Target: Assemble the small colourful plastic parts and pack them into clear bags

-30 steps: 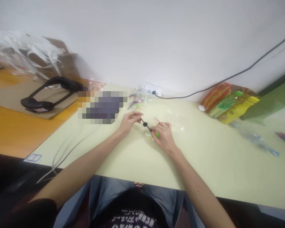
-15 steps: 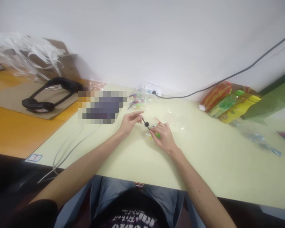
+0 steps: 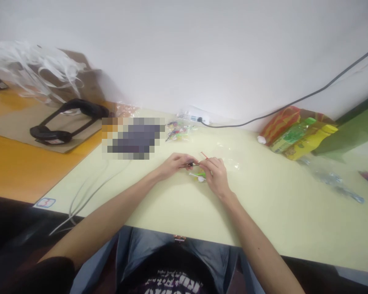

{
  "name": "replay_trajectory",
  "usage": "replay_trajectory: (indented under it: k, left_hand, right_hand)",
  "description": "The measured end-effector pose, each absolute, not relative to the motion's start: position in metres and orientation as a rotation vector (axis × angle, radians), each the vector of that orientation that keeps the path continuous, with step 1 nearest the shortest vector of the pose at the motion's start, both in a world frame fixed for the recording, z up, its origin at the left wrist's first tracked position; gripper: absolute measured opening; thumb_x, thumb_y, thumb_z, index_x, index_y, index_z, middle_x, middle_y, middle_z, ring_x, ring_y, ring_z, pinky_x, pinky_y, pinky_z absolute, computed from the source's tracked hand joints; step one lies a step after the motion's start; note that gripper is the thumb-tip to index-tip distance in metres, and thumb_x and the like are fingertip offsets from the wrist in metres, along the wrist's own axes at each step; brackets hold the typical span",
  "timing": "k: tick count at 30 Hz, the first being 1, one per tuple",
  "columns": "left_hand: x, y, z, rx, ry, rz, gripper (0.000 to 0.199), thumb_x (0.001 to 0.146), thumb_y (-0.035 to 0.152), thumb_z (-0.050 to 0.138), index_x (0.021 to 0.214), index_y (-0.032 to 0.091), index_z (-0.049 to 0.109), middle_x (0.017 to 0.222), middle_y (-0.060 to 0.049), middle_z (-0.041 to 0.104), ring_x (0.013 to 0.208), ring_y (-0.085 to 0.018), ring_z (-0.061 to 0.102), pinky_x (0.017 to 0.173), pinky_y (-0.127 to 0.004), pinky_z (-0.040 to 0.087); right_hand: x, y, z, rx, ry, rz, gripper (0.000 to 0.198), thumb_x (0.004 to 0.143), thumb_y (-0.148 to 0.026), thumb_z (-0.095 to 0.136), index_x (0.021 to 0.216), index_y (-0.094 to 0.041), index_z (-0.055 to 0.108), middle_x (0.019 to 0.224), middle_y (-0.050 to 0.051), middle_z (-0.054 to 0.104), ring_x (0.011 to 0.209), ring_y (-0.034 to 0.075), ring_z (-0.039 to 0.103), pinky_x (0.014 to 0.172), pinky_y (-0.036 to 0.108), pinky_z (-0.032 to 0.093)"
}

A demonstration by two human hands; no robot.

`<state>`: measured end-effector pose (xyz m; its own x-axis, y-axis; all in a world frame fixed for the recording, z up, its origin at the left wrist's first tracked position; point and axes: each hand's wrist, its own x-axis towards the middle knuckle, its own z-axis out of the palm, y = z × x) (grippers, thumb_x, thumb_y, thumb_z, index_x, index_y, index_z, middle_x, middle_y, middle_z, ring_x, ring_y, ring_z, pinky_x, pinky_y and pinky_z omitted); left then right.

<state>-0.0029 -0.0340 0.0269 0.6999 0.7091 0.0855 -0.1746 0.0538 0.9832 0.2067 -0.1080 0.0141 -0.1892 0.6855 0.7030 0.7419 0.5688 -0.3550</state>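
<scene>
Head view shows the left hand and right hand pinching a thin black piece near small coloured parts.

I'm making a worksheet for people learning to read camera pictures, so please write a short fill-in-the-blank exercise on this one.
1. The left hand and right hand hold a small piece coloured ____.
2. The thin stick just beyond the right hand is ____.
3. The hand nearer the yellow package is the ____ one.
4. The black frame lies toward the picture's ____ side.

Missing words: black; red; right; left.
</scene>
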Motion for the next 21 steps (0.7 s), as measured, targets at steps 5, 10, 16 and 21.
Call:
replay_trajectory:
  k: [5,10,16,21]
  left_hand:
    - [-0.004,-0.034,0.026,1.455,0.430,0.701,0.046,0.083,0.053,0.080,0.104,0.012,0.079,0.094,-0.010,0.074,0.079,-0.016,0.063,0.079,-0.030,0.051]
    - [-0.003,-0.034,0.026,1.473,0.472,0.680,0.039,0.078,0.041,0.086,0.103,0.012,0.078,0.090,-0.008,0.075,0.078,-0.015,0.065,0.077,-0.028,0.051]
    - [0.000,-0.034,0.024,1.395,0.538,0.792,0.043,0.073,0.036,0.091,0.104,0.013,0.073,0.100,-0.011,0.077,0.090,-0.020,0.073,0.086,-0.032,0.054]
    - [0.009,-0.040,0.021,1.249,0.502,0.926,0.044,0.074,0.037,0.091,0.102,0.016,0.063,0.106,-0.012,0.078,0.097,-0.021,0.074,0.091,-0.035,0.054]
  right_hand:
    - [0.208,-0.107,0.013,-1.163,-1.869,-0.086,0.016,0.106,-0.027,0.053,0.099,-0.024,0.067,0.090,0.004,0.073,0.084,0.021,0.063,0.078,0.038,0.038]
    - [0.206,-0.107,0.013,-1.174,-1.815,-0.051,0.012,0.106,-0.029,0.052,0.106,-0.025,0.064,0.088,0.002,0.072,0.080,0.020,0.063,0.079,0.038,0.040]
    - [0.203,-0.111,0.017,-1.242,-1.735,-0.022,0.018,0.101,-0.041,0.060,0.099,-0.023,0.061,0.082,0.001,0.069,0.073,0.019,0.060,0.079,0.038,0.040]
    - [0.195,-0.114,0.021,-1.228,-1.864,-0.052,0.020,0.099,-0.042,0.062,0.093,-0.022,0.062,0.079,0.002,0.067,0.078,0.019,0.060,0.077,0.037,0.037]
